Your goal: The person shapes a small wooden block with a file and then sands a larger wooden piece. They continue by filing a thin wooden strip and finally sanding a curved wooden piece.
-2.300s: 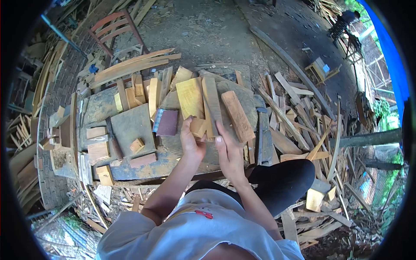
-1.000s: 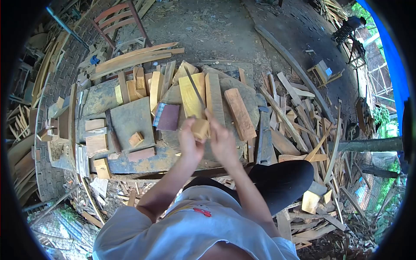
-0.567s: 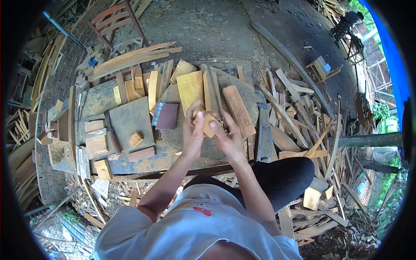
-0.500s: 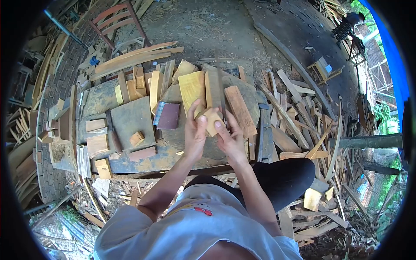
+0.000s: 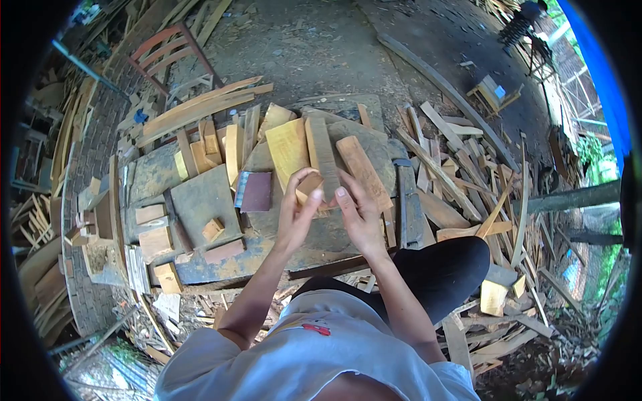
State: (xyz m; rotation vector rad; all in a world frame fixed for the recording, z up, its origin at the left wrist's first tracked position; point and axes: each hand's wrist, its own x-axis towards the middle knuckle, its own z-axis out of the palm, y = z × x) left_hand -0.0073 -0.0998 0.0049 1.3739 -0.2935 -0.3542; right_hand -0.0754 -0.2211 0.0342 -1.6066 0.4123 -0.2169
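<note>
A small, angular wooden block [image 5: 308, 183] is gripped between the thumb and fingers of my left hand [image 5: 294, 219], above the near-middle of the low worktable [image 5: 274, 235]. My right hand [image 5: 362, 220] is just to the right of it, thumb and fingers apart, with nothing visible in it. Beyond my hands lie a yellow board [image 5: 287, 150], a greyish wooden piece [image 5: 324, 146] and a brown plank [image 5: 365, 172]. Left of my left hand is a maroon-and-blue booklet [image 5: 256, 192].
Several wooden offcuts [image 5: 155, 242] sit on the table's left side, with a small block [image 5: 212, 230] nearer the middle. A wooden chair [image 5: 175, 59] stands beyond. Scrap wood [image 5: 445, 177] is heaped to the right. Another person [image 5: 525, 25] is far off at upper right.
My hands have separated slightly; the block, earlier between both hands, is now in my left hand and turned. A thin dark strip beside my right hand no longer shows. The view has shifted a little.
</note>
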